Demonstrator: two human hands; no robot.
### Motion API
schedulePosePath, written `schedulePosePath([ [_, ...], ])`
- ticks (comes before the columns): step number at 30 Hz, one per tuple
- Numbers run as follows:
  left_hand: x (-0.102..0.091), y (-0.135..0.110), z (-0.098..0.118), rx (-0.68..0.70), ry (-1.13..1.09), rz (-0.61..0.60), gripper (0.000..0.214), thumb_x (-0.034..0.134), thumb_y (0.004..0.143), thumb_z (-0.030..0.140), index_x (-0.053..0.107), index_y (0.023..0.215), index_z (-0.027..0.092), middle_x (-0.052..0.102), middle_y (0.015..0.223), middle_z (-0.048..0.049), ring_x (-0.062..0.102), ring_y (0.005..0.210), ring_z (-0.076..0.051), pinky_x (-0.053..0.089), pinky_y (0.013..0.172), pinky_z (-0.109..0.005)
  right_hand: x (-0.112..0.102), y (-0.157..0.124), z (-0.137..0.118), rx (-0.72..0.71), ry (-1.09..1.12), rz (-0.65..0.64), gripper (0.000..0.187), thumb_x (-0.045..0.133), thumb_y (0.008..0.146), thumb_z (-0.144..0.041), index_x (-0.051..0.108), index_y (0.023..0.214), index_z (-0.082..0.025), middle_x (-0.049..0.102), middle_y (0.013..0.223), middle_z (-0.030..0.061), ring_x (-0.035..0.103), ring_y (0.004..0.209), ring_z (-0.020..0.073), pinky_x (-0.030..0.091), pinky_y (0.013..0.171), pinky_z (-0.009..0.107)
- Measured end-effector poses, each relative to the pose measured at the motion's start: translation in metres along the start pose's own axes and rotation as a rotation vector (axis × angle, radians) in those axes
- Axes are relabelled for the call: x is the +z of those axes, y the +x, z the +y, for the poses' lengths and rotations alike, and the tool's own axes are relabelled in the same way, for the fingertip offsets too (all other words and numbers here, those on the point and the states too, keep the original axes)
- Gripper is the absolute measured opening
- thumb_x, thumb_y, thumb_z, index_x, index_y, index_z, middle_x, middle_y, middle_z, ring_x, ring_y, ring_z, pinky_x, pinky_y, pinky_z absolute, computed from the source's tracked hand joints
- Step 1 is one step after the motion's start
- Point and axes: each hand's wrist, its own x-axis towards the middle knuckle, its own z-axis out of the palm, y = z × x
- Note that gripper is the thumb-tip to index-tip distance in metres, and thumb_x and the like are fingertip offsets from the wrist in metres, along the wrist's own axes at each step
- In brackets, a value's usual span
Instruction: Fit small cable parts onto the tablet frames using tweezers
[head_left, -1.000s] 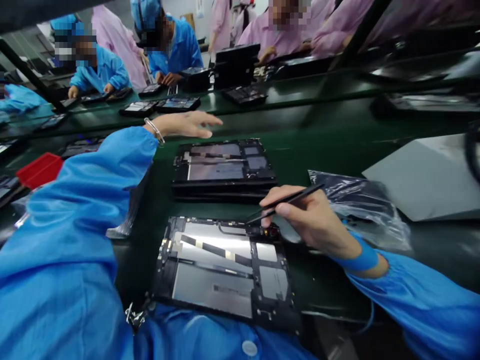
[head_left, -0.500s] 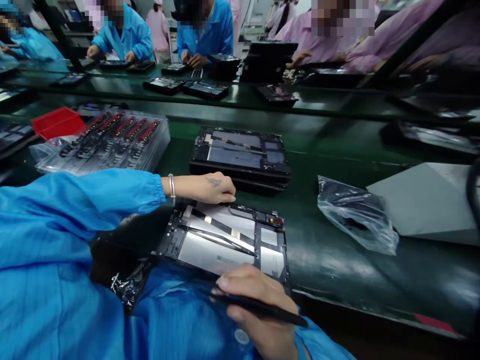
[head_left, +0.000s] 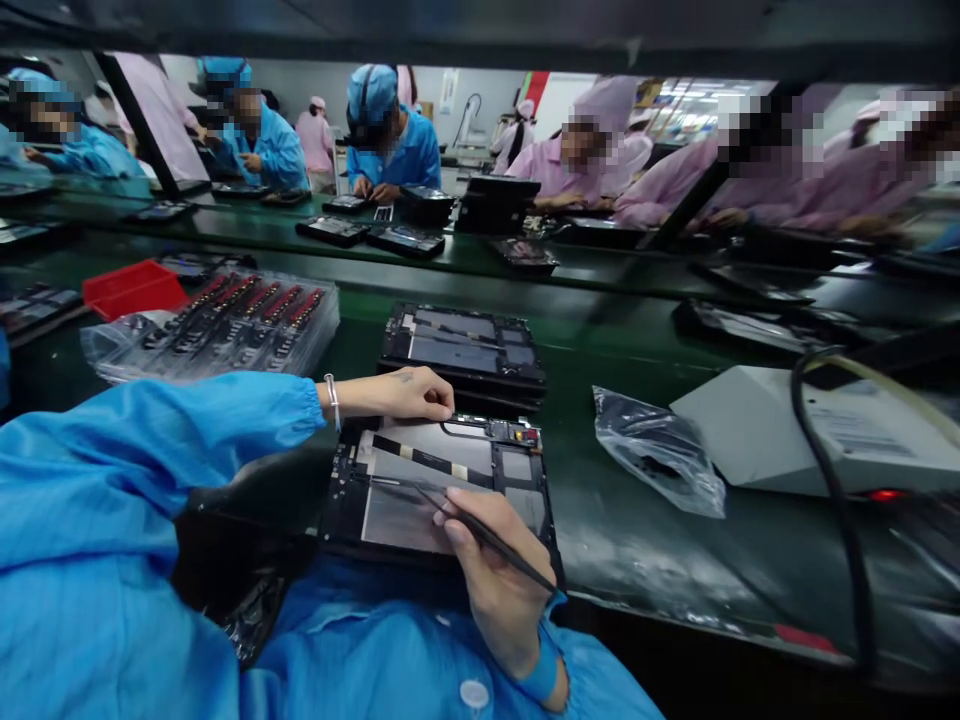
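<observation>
An opened tablet [head_left: 412, 522] lies at the bench's near edge, its silver batteries, dark ribbon strip and small boards showing. At its far edge rests my left hand [head_left: 416, 392], closed, fingers curled down onto the frame; the fingertips are partly hidden. My right hand [head_left: 501, 575] pinches a pair of black tweezers [head_left: 480, 530] over the lower middle of the tablet. The tips of the tweezers point left above the battery; whether they touch it I cannot tell. Just behind the tablet stands a stack of similar opened tablets [head_left: 465, 345].
Left of the stack are clear plastic trays of small parts [head_left: 247, 320] and a red bin [head_left: 135, 288]. A clear plastic bag [head_left: 660, 450] and a pale box-like device [head_left: 750, 425] with a black cable [head_left: 832, 480] lie right. Co-workers sit beyond a raised shelf [head_left: 600, 280].
My right hand has moved up from the near edge to over the tablet, bringing the tweezers above the battery. My left hand stays at the far edge. The view has tilted upward.
</observation>
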Motion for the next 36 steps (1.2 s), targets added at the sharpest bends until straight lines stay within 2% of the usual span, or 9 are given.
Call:
schedulePosePath([
  [5, -0.004, 0.0, 0.007, -0.004, -0.146, -0.065, 0.028, 0.061, 0.084, 0.04, 0.07, 0.093, 0.014, 0.067, 0.083, -0.0023, 0.056, 0.073, -0.013, 0.041, 0.064, -0.022, -0.002, 0.001, -0.004, -0.03, -0.03, -0.061, 0.042, 0.059, 0.095, -0.013, 0.064, 0.131, -0.035, 0.075, 0.087, -0.0006, 0.074, 0.076, 0.0197, 0.064, 0.075, 0.036],
  [8, -0.013, -0.001, 0.01, 0.005, -0.213, -0.072, 0.027, 0.064, 0.082, 0.039, 0.07, 0.088, 0.013, 0.066, 0.081, -0.0027, 0.056, 0.075, -0.014, 0.042, 0.067, -0.023, -0.019, 0.007, -0.011, -0.124, -0.087, -0.2, 0.049, 0.047, 0.098, -0.007, 0.057, 0.138, -0.034, 0.077, 0.096, -0.0002, 0.076, 0.089, 0.0188, 0.064, 0.083, 0.035],
  [13, -0.034, -0.013, 0.026, 0.021, -0.349, 0.01, 0.029, 0.068, 0.079, 0.031, 0.069, 0.103, 0.014, 0.067, 0.087, -0.0023, 0.056, 0.075, -0.013, 0.041, 0.065, -0.022, -0.071, 0.036, -0.019, -0.676, -0.467, -0.573, 0.05, 0.061, 0.092, -0.006, 0.055, 0.139, -0.02, 0.065, 0.134, 0.016, 0.063, 0.125, 0.0285, 0.055, 0.105, 0.049],
  [17, -0.031, -0.023, 0.041, 0.013, -0.586, 0.079, 0.045, 0.073, 0.074, 0.021, 0.065, 0.118, 0.017, 0.065, 0.081, 0.002, 0.054, 0.063, -0.009, 0.04, 0.056, -0.019, -0.097, 0.057, -0.016, -0.88, -0.624, -0.482, 0.052, 0.065, 0.089, -0.003, 0.059, 0.137, -0.023, 0.064, 0.136, 0.0118, 0.065, 0.122, 0.0273, 0.053, 0.108, 0.05],
  [21, -0.009, -0.032, 0.051, 0.087, -0.809, 0.146, 0.02, 0.066, 0.081, 0.017, 0.065, 0.101, 0.014, 0.068, 0.076, 0.0001, 0.06, 0.06, -0.008, 0.045, 0.056, -0.017, -0.099, 0.058, -0.013, -0.664, -0.464, -0.052, 0.037, 0.065, 0.091, -0.013, 0.068, 0.125, -0.027, 0.074, 0.12, 0.0057, 0.075, 0.102, 0.0289, 0.064, 0.087, 0.046],
  [23, 0.003, -0.04, 0.056, 0.162, -0.964, 0.141, 0.015, 0.062, 0.09, 0.028, 0.059, 0.095, 0.015, 0.073, 0.084, -0.0061, 0.07, 0.07, -0.013, 0.054, 0.066, -0.021, -0.094, 0.057, -0.015, -0.498, -0.417, 0.256, 0.025, 0.068, 0.089, -0.016, 0.073, 0.112, -0.024, 0.077, 0.106, 0.0063, 0.075, 0.099, 0.0296, 0.063, 0.088, 0.046],
  [25, 0.013, -0.05, 0.06, 0.251, -1.022, 0.158, 0.026, 0.06, 0.095, 0.041, 0.052, 0.092, 0.016, 0.076, 0.09, -0.0112, 0.075, 0.08, -0.018, 0.059, 0.073, -0.027, -0.088, 0.057, -0.021, -0.303, -0.305, 0.417, 0.021, 0.07, 0.088, -0.018, 0.073, 0.108, -0.024, 0.077, 0.101, 0.0065, 0.072, 0.105, 0.03, 0.058, 0.096, 0.048],
  [32, 0.04, -0.068, 0.06, 0.333, -0.711, 0.347, 0.024, 0.062, 0.095, 0.036, 0.049, 0.087, 0.018, 0.065, 0.055, 0.0024, 0.058, 0.039, -0.008, 0.045, 0.04, -0.013, -0.082, 0.057, -0.039, 0.24, 0.119, 0.373, 0.005, 0.071, 0.085, -0.023, 0.068, 0.086, -0.026, 0.073, 0.094, -0.0019, 0.067, 0.111, 0.0205, 0.044, 0.114, 0.042],
  [36, 0.051, -0.062, 0.049, 0.251, -0.804, 0.349, 0.031, 0.057, 0.098, 0.034, 0.048, 0.075, 0.017, 0.064, 0.053, 0.0014, 0.056, 0.036, -0.007, 0.041, 0.037, -0.012, -0.077, 0.051, -0.043, 0.463, 0.187, 0.376, 0.012, 0.077, 0.081, -0.029, 0.068, 0.089, -0.027, 0.073, 0.102, -0.0027, 0.063, 0.119, 0.0196, 0.044, 0.115, 0.039],
])
